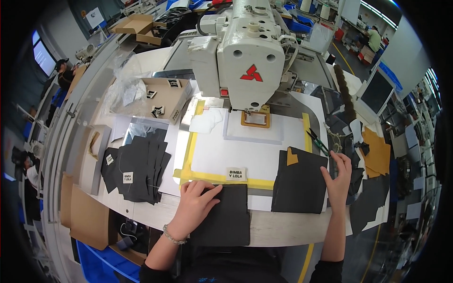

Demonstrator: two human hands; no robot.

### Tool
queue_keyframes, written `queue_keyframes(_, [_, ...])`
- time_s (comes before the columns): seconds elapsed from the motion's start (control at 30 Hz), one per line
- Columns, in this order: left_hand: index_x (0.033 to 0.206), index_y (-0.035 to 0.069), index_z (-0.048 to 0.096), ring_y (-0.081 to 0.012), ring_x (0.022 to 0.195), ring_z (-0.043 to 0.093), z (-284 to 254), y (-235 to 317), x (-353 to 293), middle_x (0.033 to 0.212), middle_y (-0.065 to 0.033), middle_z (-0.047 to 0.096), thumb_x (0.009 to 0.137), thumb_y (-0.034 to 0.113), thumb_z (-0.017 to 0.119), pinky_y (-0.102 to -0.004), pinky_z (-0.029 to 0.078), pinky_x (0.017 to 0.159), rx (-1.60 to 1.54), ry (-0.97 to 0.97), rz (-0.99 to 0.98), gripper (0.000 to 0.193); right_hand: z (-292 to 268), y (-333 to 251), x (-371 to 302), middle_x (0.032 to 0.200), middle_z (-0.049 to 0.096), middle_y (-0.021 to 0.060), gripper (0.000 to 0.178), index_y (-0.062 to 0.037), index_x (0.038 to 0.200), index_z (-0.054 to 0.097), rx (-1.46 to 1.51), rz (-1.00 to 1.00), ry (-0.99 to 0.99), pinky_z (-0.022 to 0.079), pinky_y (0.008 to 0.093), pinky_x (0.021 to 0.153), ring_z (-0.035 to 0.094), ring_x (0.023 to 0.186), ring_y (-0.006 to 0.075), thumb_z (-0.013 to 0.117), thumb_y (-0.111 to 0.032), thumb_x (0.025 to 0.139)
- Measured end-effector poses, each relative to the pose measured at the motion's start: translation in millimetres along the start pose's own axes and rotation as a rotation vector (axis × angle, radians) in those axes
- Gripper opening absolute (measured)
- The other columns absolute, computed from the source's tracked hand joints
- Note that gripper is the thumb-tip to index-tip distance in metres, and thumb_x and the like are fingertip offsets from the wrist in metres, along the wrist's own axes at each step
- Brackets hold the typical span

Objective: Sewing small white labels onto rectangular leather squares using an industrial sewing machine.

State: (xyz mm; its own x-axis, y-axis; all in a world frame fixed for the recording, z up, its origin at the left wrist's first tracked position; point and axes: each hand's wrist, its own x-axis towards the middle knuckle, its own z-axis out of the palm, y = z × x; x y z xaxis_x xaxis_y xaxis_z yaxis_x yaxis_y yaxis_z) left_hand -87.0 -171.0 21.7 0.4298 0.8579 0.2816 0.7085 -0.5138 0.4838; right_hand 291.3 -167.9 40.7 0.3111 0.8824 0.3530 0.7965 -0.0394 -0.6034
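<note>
My left hand (194, 205), with a bracelet at the wrist, rests on the upper left corner of a black fabric panel (230, 219) at the table's front edge. Its thumb and index finger lie apart on the panel. To the right is another black panel (298, 188) with a small tan patch (292, 156) near its top. My right hand (339, 181) is open beside it, thumb at its right edge. A white label (236, 174) lies just above the left panel. Above stands a white sewing machine (252, 52), with a tan-yellow frame (255, 119) under its head.
Black labelled pieces (141, 165) are stacked at left, below a cardboard box (177, 101) of labels. Green-handled tweezers (318, 141) lie near my right hand. Tan pieces (376, 152) and a tilted screen (377, 92) stand at far right. A blue bin (101, 264) is at lower left.
</note>
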Motion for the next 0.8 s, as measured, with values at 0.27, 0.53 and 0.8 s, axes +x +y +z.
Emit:
queue_keyframes(0.27, [0.114,0.01,0.067,-0.0218,0.1,0.057,-1,-3,-1,0.106,-0.0026,0.06,0.075,0.011,0.076,-0.0368,0.04,0.09,-0.02,-0.018,0.015,0.039,20,-46,-29,0.112,0.059,0.007,0.034,-0.0085,0.109,0.069,0.081,-0.335,-0.263,0.042,0.0363,0.088,0.053,0.105,0.0254,0.074,-0.007,0.076])
queue_keyframes(0.53, [0.113,0.01,0.067,-0.023,0.1,0.057,0,-6,-1,0.108,-0.0032,0.062,0.076,0.012,0.075,-0.0362,0.042,0.088,-0.05,-0.016,0.027,0.038,54,-79,-49,0.116,0.059,0.004,0.028,-0.0126,0.105,0.071,0.074,-0.575,-0.485,0.037,0.0376,0.091,0.051,0.107,0.0248,0.073,-0.013,0.077])
queue_keyframes(0.8, [0.092,0.011,0.066,-0.0224,0.1,0.056,-6,-12,22,0.1,-0.0026,0.061,0.075,0.009,0.076,-0.0344,0.038,0.089,-0.177,-0.124,-0.055,0.019,69,-82,-49,0.111,0.06,0.0019,0.032,-0.0157,0.11,0.07,0.124,-0.804,-0.491,0.038,0.0338,0.086,0.053,0.104,0.0194,0.073,-0.016,0.078])
